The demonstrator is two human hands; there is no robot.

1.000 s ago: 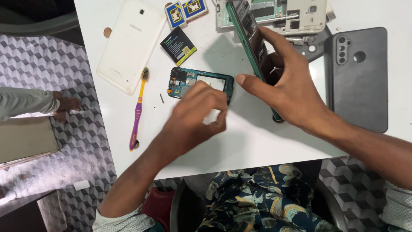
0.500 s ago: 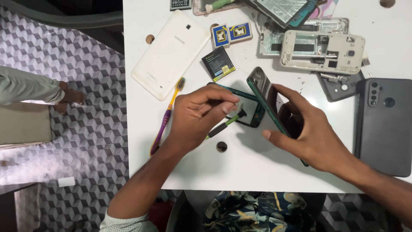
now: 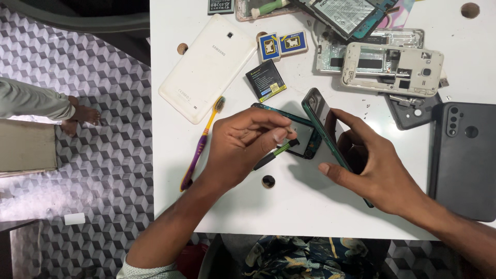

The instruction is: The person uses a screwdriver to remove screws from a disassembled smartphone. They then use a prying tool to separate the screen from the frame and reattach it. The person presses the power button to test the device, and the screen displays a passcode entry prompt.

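Note:
My left hand (image 3: 243, 144) pinches a small green-and-black screwdriver (image 3: 273, 155), its tip against a teal phone frame (image 3: 305, 137) lying flat on the white table (image 3: 310, 206). My right hand (image 3: 374, 168) holds a dark green phone body (image 3: 323, 124) on its edge, tilted upright just right of that frame. A small black round part (image 3: 268, 181) lies on the table below the screwdriver.
A purple-and-yellow toothbrush (image 3: 201, 144), a white tablet (image 3: 206, 67), a black battery (image 3: 265, 80), two small blue boxes (image 3: 281, 45), opened phone housings (image 3: 392, 62) and a dark phone back cover (image 3: 465, 155) lie around. Another person's foot (image 3: 82, 113) stands on the patterned floor at left.
The view has shifted, so the table sits further right in the frame. My left hand now holds the screwdriver at the teal frame; a second ago no tool showed in it.

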